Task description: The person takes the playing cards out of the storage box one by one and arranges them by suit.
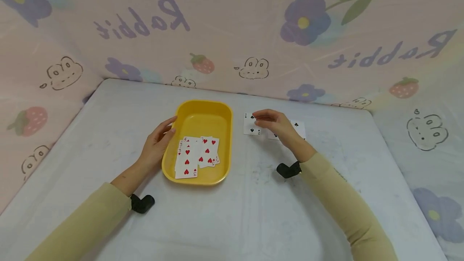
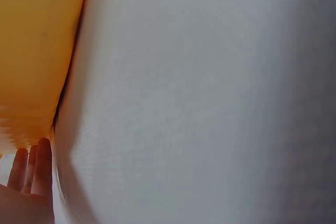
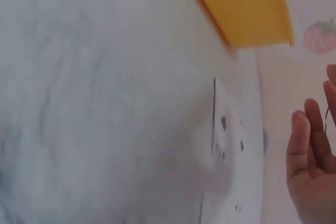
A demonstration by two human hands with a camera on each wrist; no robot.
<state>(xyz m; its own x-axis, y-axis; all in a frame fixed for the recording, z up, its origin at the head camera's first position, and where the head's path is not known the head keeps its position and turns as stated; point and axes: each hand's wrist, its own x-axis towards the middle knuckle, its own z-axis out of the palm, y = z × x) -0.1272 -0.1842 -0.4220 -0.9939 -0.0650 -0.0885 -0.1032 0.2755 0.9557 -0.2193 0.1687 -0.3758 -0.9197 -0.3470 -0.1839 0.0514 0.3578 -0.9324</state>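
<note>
My left hand [image 1: 156,143] is at the left side of a yellow plastic tray [image 1: 227,148], its fingers against the outer wall. In the left wrist view those fingers [image 2: 44,169] look straight. Several red heart playing cards [image 1: 187,160] lie overlapped in the near part of the tray. To the tray's right, my right hand [image 1: 277,127] hovers above a black two playing card [image 1: 248,129], partly covering it. The right wrist view shows this hand raised off the card [image 3: 223,124], with nothing between its loosely bent fingers. Another black-suited playing card [image 1: 300,127] lies partly behind the hand.
A white-covered table [image 1: 232,224] lies under everything. Patterned fabric walls [image 1: 232,23] with rabbits, flowers and strawberries rise at the back and both sides. A black wrist device [image 1: 288,170] sits below the right wrist, another [image 1: 143,204] below the left.
</note>
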